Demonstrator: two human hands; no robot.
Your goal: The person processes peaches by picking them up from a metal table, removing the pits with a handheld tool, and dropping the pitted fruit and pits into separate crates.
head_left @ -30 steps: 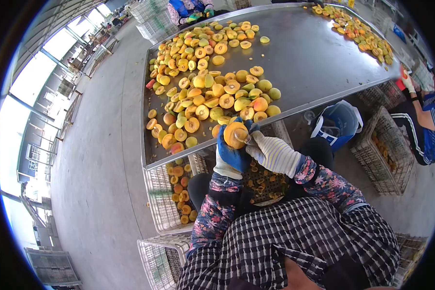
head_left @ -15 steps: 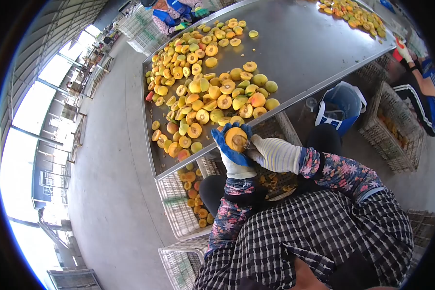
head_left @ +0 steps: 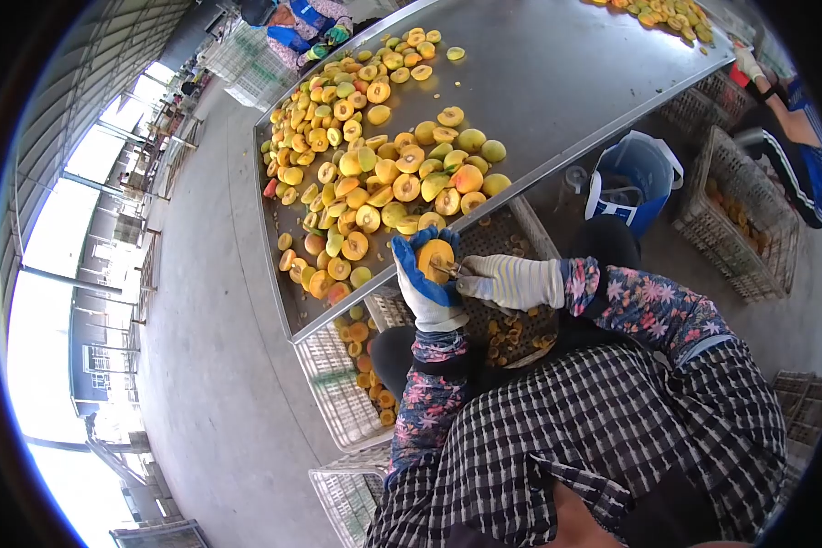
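Note:
A cut yellow-orange fruit half rests in my left hand, which wears a white glove with a blue palm; the fingers curl round the fruit. My right hand, in a striped white glove, is closed on a small thin tool whose tip touches the cut face. Both hands are just off the near edge of the metal table. Halved fruits are heaped on the table. Below my hands is a crate with small dark and orange pieces in it.
A crate of fruit halves stands under the table's left corner, another crate nearer me. To the right are a blue bucket and a crate. A co-worker in blue is at the far side, another person at right.
The view has shifted slightly. The fruit's cut face, round and whole-looking before, now shows the tool's tip at its centre, with my right hand drawn slightly lower.

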